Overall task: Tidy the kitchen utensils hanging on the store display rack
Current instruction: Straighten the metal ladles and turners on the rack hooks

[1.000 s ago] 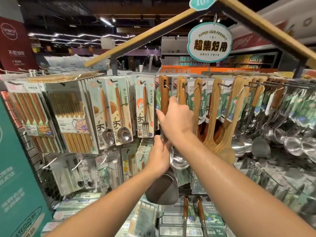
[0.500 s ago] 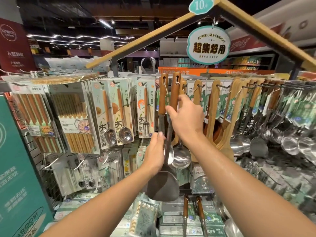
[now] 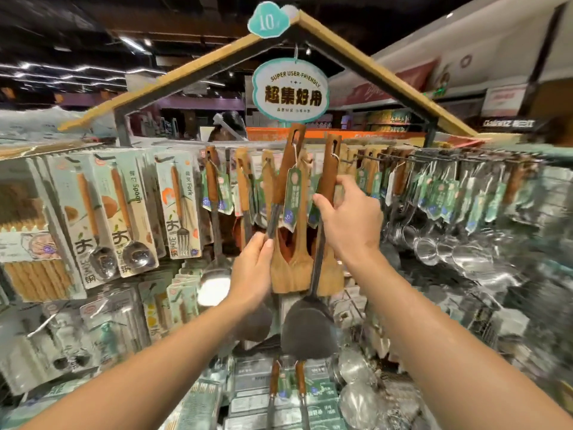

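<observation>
Lifting two wooden-handled utensils off the rack, the right hand (image 3: 350, 220) grips the spatula (image 3: 311, 330) handle at 12 o'clock while the left hand (image 3: 251, 271) pinches the other utensil (image 3: 285, 181) at 11 o'clock, so rehanging and most of the rack (image 3: 465, 155) seemingly remain.

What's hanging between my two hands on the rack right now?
In the head view, pale wooden spatulas hang between the left hand and right hand.
</observation>
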